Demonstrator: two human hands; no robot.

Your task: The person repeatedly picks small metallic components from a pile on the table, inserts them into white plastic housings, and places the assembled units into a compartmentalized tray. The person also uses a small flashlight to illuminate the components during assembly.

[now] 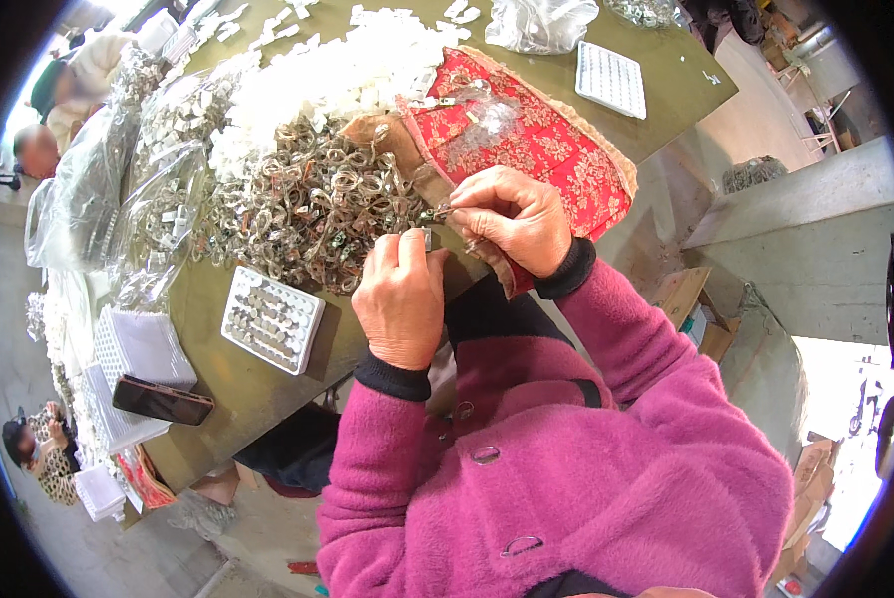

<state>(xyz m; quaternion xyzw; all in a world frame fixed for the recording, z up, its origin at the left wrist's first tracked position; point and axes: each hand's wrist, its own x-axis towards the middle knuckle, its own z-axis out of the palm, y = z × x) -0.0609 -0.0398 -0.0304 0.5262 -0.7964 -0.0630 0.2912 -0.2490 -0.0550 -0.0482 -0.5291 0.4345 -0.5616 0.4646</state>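
Cable heap [302, 204] on table [681, 130]; heap of small parts [332, 70] behind it. Right of both – cloth [576, 164], with tray [611, 80] by its far right side, plastic bag [538, 24] left of that tray. Before cable heap: disc-filled tray [270, 321]. Farther left – tray stack [143, 344], phone [163, 400] on it. Left hand [402, 299] at cable heap's near edge, right hand [515, 221] at cloth's.

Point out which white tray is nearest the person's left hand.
The single tray holding rows of small pale pieces, beside the brown pile. Another tray lies past the red cloth; stacked trays sit farther left, by the phone.
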